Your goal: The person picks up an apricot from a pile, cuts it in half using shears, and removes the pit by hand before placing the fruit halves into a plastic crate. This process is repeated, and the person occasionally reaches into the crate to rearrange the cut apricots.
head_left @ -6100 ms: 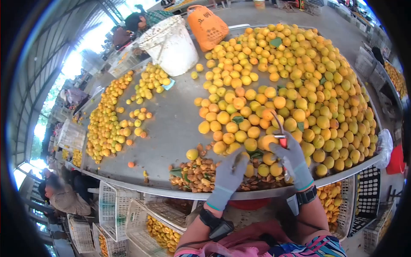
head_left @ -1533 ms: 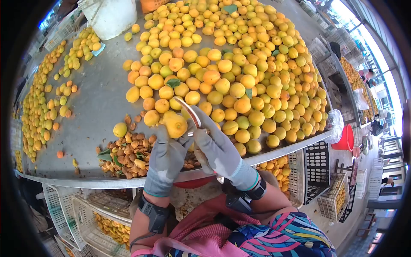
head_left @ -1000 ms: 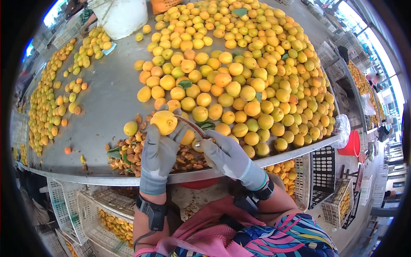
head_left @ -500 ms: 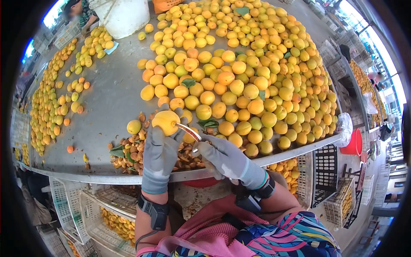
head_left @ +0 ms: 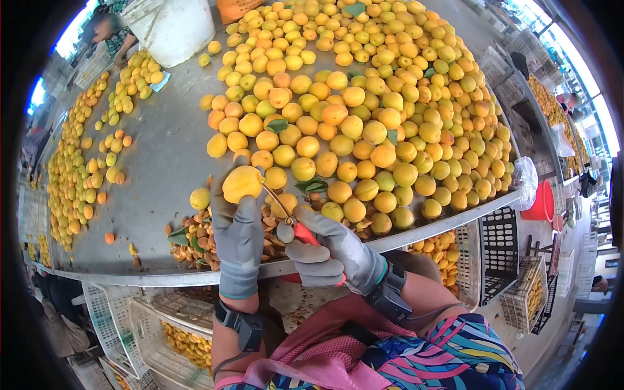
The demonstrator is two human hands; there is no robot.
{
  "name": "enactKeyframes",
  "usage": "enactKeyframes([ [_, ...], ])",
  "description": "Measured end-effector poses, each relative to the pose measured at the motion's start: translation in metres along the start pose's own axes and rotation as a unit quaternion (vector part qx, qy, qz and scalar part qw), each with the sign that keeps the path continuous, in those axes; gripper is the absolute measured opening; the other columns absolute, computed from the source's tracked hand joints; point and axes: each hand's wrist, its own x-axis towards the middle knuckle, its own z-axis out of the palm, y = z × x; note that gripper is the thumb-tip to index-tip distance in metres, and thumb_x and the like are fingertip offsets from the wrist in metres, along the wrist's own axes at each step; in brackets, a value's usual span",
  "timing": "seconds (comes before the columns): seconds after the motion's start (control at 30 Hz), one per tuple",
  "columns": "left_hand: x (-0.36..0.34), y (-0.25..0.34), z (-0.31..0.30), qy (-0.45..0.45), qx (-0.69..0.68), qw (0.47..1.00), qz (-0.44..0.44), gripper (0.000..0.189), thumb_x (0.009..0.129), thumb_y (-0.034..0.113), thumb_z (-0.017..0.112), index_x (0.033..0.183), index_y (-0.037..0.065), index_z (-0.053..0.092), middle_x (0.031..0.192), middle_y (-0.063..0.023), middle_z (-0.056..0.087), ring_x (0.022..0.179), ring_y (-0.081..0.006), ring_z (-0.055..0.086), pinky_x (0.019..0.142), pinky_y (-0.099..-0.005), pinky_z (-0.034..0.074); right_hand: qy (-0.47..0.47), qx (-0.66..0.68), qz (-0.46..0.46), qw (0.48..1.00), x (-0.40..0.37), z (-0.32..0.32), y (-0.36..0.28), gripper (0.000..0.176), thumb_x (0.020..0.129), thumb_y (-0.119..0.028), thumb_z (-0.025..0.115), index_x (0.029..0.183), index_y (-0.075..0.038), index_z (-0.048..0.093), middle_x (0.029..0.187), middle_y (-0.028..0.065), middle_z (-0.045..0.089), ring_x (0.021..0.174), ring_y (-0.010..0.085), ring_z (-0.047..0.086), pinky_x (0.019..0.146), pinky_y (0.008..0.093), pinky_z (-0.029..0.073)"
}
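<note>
My left hand (head_left: 240,227), in a grey glove, grips a yellow apricot (head_left: 242,184) by its fingertips above the table's near edge. In my right hand (head_left: 335,250), also gloved, is a red-handled tool (head_left: 304,234). The tool's thin metal shaft reaches up to the right side of the apricot; whether its tip is inside cannot be made out. Beneath and beside my left hand lie brown pits and scraps (head_left: 201,237). A large pile of apricots (head_left: 390,117) spreads behind both hands.
The metal table (head_left: 162,156) holds more apricots (head_left: 68,175) at the left. A white bucket (head_left: 172,32) stands at the back, near a person (head_left: 120,39). Crates (head_left: 153,331) with halved fruit sit below the edge. A red bucket (head_left: 539,203) is at the right.
The apricot has turned in my left hand. My right hand has moved down slightly and rotated, so the tool's red handle now shows. The view has shifted a little.
</note>
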Motion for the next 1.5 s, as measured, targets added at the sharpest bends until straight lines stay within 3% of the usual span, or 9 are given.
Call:
enactKeyframes([
  [0.6,-0.007,-0.004,-0.006,0.065,0.231,0.969,0.054,0.053,0.088,0.006,0.062,0.134,0.002,0.037,0.135,-0.0119,0.045,0.121,-0.0208,0.047,0.103,-0.0351,0.039,-0.088,0.102,-0.048,0.990,0.001,0.000,0.002,0.048,0.101,-0.046,0.027,0.109,-0.007,0.053,0.054,-0.0049,0.038,0.032,0.0053,0.033,0.028,0.0225,0.027],
  [0.7,-0.002,-0.006,-0.013,0.070,0.166,0.984,0.010,0.048,0.090,0.008,0.059,0.134,0.003,0.039,0.132,-0.0118,0.047,0.121,-0.0228,0.048,0.105,-0.0377,0.037,-0.120,0.036,-0.103,0.987,-0.003,-0.002,-0.009,0.045,0.100,-0.046,0.028,0.111,-0.009,0.050,0.058,-0.0035,0.040,0.036,0.0060,0.034,0.030,0.0216,0.027],
  [0.8,-0.003,-0.007,-0.011,0.059,-0.145,0.983,-0.098,0.042,0.094,0.016,0.055,0.131,0.001,0.041,0.130,-0.0147,0.050,0.117,-0.0238,0.052,0.101,-0.0347,0.042,0.055,-0.154,-0.107,0.981,-0.015,0.014,-0.021,0.045,0.100,-0.046,0.031,0.114,-0.008,0.049,0.058,-0.0031,0.043,0.036,0.0071,0.037,0.032,0.0208,0.030],
  [0.87,-0.002,-0.005,-0.008,0.053,-0.264,0.952,-0.147,0.042,0.095,0.023,0.053,0.131,0.002,0.042,0.129,-0.0153,0.051,0.116,-0.0251,0.053,0.098,-0.0364,0.045,0.171,-0.308,-0.100,0.931,-0.015,0.017,-0.021,0.045,0.100,-0.044,0.034,0.119,-0.007,0.048,0.057,-0.0032,0.044,0.037,0.0076,0.039,0.034,0.0199,0.032],
  [0.93,-0.003,-0.002,-0.008,0.030,-0.282,0.944,-0.169,0.044,0.095,0.025,0.054,0.131,0.003,0.042,0.128,-0.0147,0.052,0.115,-0.0245,0.054,0.097,-0.0357,0.045,0.252,-0.515,-0.206,0.793,-0.010,0.016,-0.014,0.047,0.099,-0.036,0.041,0.133,-0.004,0.040,0.057,0.0032,0.048,0.043,0.0143,0.048,0.042,0.0254,0.039],
  [0.97,-0.005,-0.001,-0.008,0.007,-0.300,0.935,-0.191,0.045,0.095,0.026,0.055,0.131,0.003,0.042,0.128,-0.0141,0.053,0.113,-0.0240,0.054,0.095,-0.0350,0.045,0.253,-0.515,-0.206,0.793,-0.010,0.016,-0.013,0.047,0.099,-0.036,0.041,0.133,-0.004,0.040,0.057,0.0032,0.048,0.043,0.0143,0.048,0.042,0.0254,0.039],
  [1.03,-0.007,-0.006,-0.009,0.003,-0.287,0.938,-0.194,0.047,0.094,0.029,0.055,0.131,0.003,0.042,0.128,-0.0129,0.052,0.114,-0.0235,0.053,0.095,-0.0348,0.045,0.258,-0.694,-0.227,0.632,-0.009,0.017,-0.013,0.054,0.098,-0.028,0.045,0.142,-0.003,0.029,0.059,0.0124,0.053,0.051,0.0238,0.056,0.050,0.0330,0.043],
  [1.13,-0.009,-0.007,-0.005,-0.021,-0.248,0.947,-0.204,0.051,0.093,0.035,0.056,0.132,0.005,0.041,0.128,-0.0096,0.051,0.116,-0.0218,0.051,0.098,-0.0354,0.041,0.215,-0.744,-0.294,0.560,-0.002,0.003,-0.009,0.056,0.097,-0.028,0.046,0.143,-0.003,0.025,0.063,0.0182,0.055,0.057,0.0313,0.059,0.055,0.0394,0.044],
  [1.5,-0.015,-0.009,0.004,-0.049,-0.221,0.952,-0.205,0.056,0.092,0.035,0.058,0.135,0.006,0.038,0.130,-0.0064,0.048,0.118,-0.0202,0.048,0.101,-0.0389,0.039,0.245,-0.808,-0.241,0.478,-0.003,0.006,-0.009,0.060,0.095,-0.023,0.049,0.145,-0.007,0.022,0.059,0.0169,0.054,0.057,0.0349,0.057,0.053,0.0417,0.043],
])
